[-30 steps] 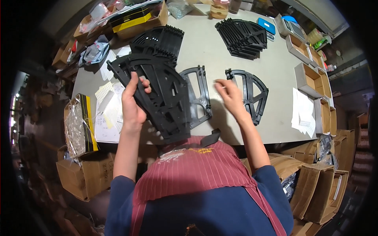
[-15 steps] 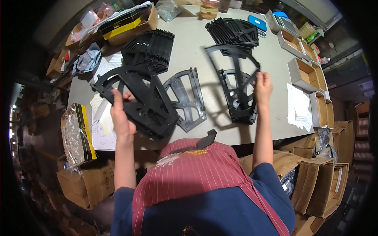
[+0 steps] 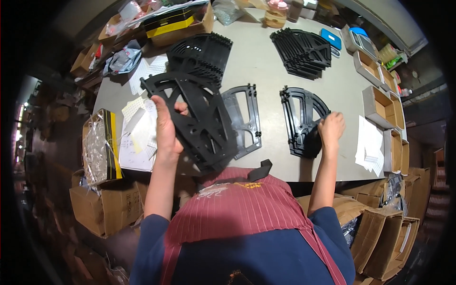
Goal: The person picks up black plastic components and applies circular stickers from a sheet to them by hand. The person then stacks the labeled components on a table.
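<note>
My left hand [image 3: 166, 126] grips several black fan-shaped plastic frames [image 3: 206, 114] with cut-out openings, held tilted above the table. Partly beneath them, a similar greyish frame [image 3: 255, 130] lies on the tabletop. To the right sits a small pile of black fan-shaped frames [image 3: 295, 128]. At that pile's right edge my right hand [image 3: 332, 128] is closed, its fingers pinching the top frame's curved rim; the fingertips are partly hidden. Farther back stand two larger stacks of black frames, a left stack [image 3: 202, 54] and a right stack [image 3: 304, 52].
Small cardboard trays [image 3: 377, 107] line the table's right edge beside loose papers [image 3: 369, 145]. At the left are more papers [image 3: 137, 137] and a yellow-black box of clear plastic [image 3: 99, 147]. A jar [image 3: 275, 16] and a blue case [image 3: 331, 38] stand at the back.
My right hand has brought a raised frame down onto the small right pile, moving it toward me. My left hand still holds its frames. The whole view has shifted slightly.
</note>
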Tool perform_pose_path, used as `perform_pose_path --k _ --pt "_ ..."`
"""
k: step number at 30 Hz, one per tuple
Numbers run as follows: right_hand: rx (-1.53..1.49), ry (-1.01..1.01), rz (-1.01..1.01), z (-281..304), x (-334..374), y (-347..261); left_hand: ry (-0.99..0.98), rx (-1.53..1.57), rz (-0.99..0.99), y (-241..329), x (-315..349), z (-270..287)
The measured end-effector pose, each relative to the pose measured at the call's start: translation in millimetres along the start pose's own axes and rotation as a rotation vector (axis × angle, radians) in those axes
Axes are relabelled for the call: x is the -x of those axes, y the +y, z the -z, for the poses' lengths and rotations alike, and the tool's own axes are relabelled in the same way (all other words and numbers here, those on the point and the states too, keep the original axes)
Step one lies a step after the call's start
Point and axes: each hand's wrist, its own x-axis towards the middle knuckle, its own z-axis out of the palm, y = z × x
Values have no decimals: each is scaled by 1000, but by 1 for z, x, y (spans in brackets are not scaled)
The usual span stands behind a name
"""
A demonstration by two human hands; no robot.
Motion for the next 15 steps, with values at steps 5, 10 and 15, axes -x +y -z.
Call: perform_pose_path --k 5,10,15 --pt "-1186 -372 487 68 41 -112 -26 -39 -14 -10 6 -20" --pt "-1155 -420 548 92 73 -186 -119 49 80 -12 18 -37" --pt "-1333 -177 929 136 105 -210 81 -276 -97 -29 16 -26"
